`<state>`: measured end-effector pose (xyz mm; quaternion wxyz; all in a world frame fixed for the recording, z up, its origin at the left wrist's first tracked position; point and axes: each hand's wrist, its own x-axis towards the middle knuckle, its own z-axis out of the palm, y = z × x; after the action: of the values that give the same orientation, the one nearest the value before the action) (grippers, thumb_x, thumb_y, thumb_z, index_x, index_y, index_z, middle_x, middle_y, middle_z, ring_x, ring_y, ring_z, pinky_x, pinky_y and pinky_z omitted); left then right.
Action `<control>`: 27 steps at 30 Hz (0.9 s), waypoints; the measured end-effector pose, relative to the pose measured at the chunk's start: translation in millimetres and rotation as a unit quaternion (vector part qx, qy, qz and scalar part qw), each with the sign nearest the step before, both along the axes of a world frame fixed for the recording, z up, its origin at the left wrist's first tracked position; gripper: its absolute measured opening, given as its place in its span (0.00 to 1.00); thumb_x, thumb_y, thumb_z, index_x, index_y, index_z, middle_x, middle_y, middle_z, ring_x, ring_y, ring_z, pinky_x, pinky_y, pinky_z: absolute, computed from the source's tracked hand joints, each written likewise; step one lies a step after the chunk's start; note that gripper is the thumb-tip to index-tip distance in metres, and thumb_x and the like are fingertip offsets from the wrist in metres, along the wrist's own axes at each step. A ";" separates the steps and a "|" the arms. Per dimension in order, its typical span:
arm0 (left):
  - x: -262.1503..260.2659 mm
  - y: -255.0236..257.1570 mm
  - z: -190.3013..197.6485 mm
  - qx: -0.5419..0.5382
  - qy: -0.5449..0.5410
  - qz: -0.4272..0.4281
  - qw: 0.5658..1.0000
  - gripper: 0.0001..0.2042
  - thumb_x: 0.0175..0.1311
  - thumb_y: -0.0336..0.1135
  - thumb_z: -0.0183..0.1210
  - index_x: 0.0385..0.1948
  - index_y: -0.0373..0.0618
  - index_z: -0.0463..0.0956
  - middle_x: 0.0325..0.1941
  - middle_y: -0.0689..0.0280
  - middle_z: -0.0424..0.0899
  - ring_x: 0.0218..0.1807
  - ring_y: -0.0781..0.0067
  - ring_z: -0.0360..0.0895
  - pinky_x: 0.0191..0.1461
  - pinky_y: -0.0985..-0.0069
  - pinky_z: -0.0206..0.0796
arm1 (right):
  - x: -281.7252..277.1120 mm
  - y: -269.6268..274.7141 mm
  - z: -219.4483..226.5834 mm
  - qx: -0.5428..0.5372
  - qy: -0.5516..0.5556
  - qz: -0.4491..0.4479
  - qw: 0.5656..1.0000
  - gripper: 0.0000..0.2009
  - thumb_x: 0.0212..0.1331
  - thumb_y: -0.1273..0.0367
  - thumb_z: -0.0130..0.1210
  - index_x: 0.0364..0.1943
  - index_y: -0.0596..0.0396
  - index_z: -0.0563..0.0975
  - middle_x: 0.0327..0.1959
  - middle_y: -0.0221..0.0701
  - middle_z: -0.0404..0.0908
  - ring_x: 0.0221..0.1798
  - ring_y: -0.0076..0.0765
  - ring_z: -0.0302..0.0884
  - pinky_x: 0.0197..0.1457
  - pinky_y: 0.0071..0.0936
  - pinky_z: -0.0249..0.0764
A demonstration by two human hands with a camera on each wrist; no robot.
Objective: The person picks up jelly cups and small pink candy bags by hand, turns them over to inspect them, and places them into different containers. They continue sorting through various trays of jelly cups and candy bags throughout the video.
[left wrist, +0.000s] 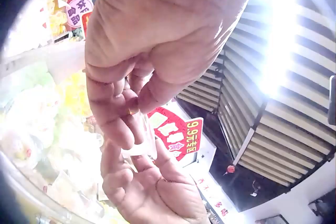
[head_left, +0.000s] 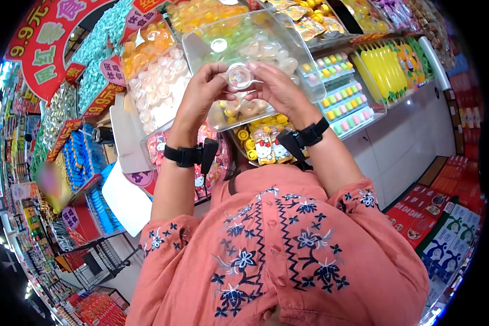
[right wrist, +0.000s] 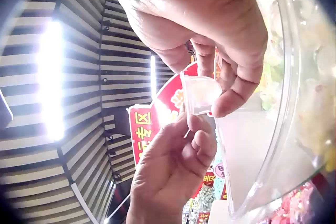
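Between my two hands is a small clear jelly cup (head_left: 239, 77), its round face turned up and coloured bits showing inside. My left hand (head_left: 205, 89) pinches its left side with thumb and fingers. From the other side my right hand (head_left: 281, 91) holds the rim. Seen side-on in the right wrist view, the cup (right wrist: 203, 94) has a flat flanged rim and a rounded translucent body. The left wrist view shows only part of the cup (left wrist: 149, 142) behind the fingers. Beneath the hands is a clear plastic bin lid (head_left: 198, 51) over more small cups.
Bins of pale round cups (head_left: 160, 89), orange cups (head_left: 149, 43) and yellow packets (head_left: 383, 65) surround the hands. A tray of pastel pieces (head_left: 346, 111) lies to the right. Red price signs (head_left: 41, 60) stand at the left, above a shopping cart (head_left: 95, 266).
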<state>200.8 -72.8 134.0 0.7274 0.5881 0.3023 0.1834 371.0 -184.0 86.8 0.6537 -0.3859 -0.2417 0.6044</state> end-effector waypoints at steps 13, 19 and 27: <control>-36.5 -8.2 -9.1 -0.027 -0.029 0.072 0.997 0.13 0.69 0.32 0.53 0.52 0.37 0.72 0.43 0.62 0.81 0.37 0.75 0.81 0.40 0.77 0.77 | -25.8 13.8 9.3 -0.004 0.022 0.032 0.999 0.16 0.70 0.60 0.51 0.52 0.56 0.73 0.46 0.32 0.79 0.43 0.28 0.80 0.42 0.27 0.78; -43.1 -8.4 -14.7 -0.035 -0.041 0.072 0.996 0.16 0.68 0.32 0.55 0.55 0.38 0.71 0.46 0.62 0.80 0.38 0.76 0.81 0.39 0.79 0.76 | -32.8 17.3 11.1 -0.014 0.018 0.040 0.999 0.16 0.70 0.60 0.52 0.51 0.56 0.73 0.45 0.33 0.80 0.42 0.29 0.80 0.42 0.27 0.79; -49.9 -17.3 -14.2 0.102 0.020 0.060 0.993 0.31 0.62 0.36 0.64 0.65 0.36 0.62 0.55 0.61 0.75 0.41 0.80 0.75 0.36 0.82 0.69 | -41.9 20.5 13.5 -0.016 0.023 0.041 0.999 0.15 0.66 0.64 0.56 0.51 0.57 0.71 0.45 0.34 0.78 0.44 0.31 0.82 0.47 0.26 0.79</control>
<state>150.9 -90.1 119.8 0.6450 0.6438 0.3311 0.2449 329.1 -163.5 100.3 0.6274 -0.3723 -0.2321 0.6434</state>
